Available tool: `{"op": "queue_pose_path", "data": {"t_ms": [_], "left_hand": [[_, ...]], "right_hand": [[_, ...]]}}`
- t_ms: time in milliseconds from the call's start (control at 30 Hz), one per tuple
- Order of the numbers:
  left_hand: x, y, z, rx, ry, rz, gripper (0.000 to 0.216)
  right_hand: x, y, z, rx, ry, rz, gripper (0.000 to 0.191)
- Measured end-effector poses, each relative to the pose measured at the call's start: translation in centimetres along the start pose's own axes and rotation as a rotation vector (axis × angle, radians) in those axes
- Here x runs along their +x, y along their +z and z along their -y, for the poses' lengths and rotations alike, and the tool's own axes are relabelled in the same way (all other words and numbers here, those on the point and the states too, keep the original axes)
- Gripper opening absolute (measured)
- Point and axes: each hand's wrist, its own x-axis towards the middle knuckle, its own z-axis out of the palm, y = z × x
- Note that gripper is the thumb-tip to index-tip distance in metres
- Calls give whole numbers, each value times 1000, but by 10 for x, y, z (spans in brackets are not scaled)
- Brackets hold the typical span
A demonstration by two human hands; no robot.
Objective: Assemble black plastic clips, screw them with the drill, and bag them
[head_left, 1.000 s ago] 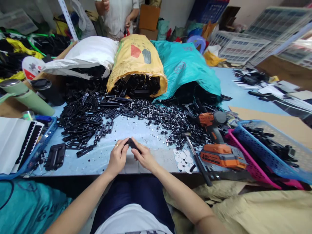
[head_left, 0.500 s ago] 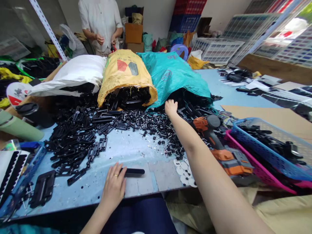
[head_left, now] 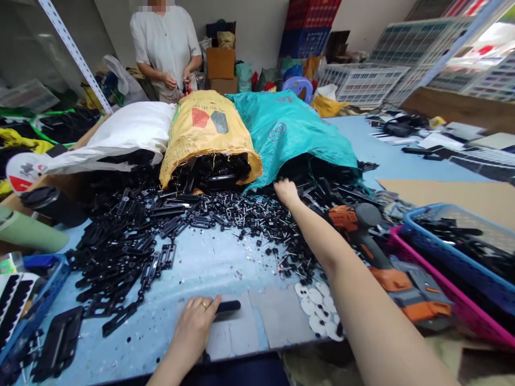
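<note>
Close to the table's front edge, my left hand (head_left: pixel 197 324) is closed around a black plastic bar (head_left: pixel 228 306), whose rounded end sticks out to the right past the thumb. My right hand (head_left: pixel 286 193) is stretched forward to the mouth of the teal woven sack (head_left: pixel 295 120), which has black parts inside. Its fingers are curled, and whatever they hold is hidden. Just in front of it lies a spread of small black-headed screws (head_left: pixel 261 217). Long black plastic parts (head_left: pixel 120 252) are heaped to the left.
A yellow sack (head_left: pixel 213 126) and a white sack (head_left: pixel 132 126) lie beside the teal one. An orange cordless drill (head_left: pixel 386 262) and a blue basket (head_left: pixel 454 246) stand right of my forearm. White discs (head_left: pixel 317 308) lie near the front edge. A person (head_left: pixel 167 48) stands behind the sacks.
The view has shifted a little, so the table sits lower. My right hand stays at the teal sack's mouth, its fingers now curled more downward. My left hand still holds the black bar.
</note>
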Motion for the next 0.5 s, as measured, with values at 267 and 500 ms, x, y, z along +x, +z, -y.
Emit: {"op": "queue_pose_path", "data": {"t_ms": [267,500], "left_hand": [[-13,-4,-4,53,-116,41,36],[-27,-16,-3,-5,-189,136,36]], "right_hand": [[-106,-69,21,-4,81,83,28],[-236,-102,57,212,-471,193,33]]}}
